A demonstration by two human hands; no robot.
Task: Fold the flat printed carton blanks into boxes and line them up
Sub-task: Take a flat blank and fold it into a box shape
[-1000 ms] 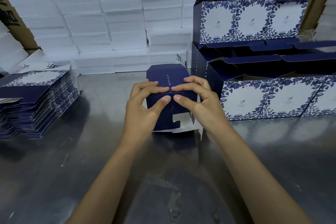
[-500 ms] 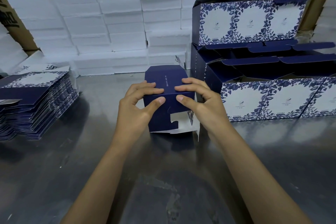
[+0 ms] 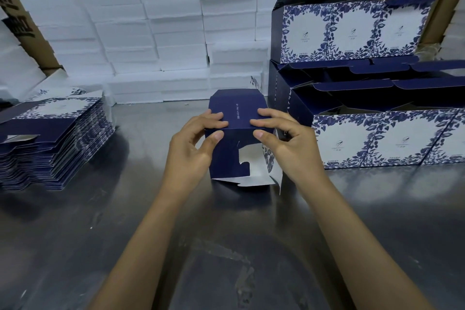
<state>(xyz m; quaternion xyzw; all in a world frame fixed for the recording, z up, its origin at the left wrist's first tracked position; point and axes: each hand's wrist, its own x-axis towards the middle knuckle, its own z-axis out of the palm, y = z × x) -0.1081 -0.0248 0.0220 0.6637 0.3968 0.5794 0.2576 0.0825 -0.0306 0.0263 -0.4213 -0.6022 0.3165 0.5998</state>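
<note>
Both hands on the carton — left hand [image 3: 193, 148] and right hand [image 3: 289, 143] grasping the half-folded navy carton [image 3: 236, 118] at mid-table [image 3: 226, 246], fingers over its top panel, thumbs on the near face. Bottom flaps not closed. Left of the carton — stack of flat blanks [image 3: 50, 138]. Right of it, finished boxes [image 3: 377, 141] in rows.
</note>
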